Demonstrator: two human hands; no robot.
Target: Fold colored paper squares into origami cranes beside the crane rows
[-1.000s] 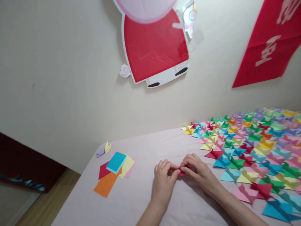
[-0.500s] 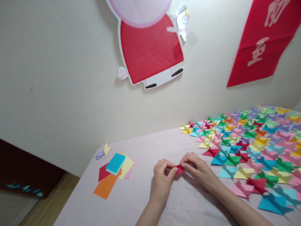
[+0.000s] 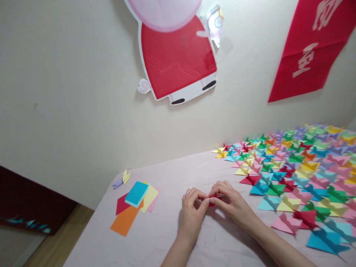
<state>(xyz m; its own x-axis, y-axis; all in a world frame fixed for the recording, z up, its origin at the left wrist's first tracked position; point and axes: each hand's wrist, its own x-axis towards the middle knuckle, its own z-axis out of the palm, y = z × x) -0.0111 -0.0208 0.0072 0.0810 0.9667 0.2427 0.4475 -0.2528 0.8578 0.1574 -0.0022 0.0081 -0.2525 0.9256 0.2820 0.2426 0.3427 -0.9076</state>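
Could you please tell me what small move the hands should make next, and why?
I would probably have the right hand pinch along the small red paper to firm a crease, while the left hand steadies it. Both hands grip it close together, and its visible part is much smaller than the loose red sheet, suggesting folding, though the hands hide the rest.

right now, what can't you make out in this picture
Small red folded paper, head view: shape, mostly hidden by the left hand and right hand.
Flat red-and-pink cutout, head view: upper part, cut off by the top edge.
Red banner with pale lettering, head view: upper end, likewise cut off.
Multicoloured folded paper birds, head view: far ones too small to count.
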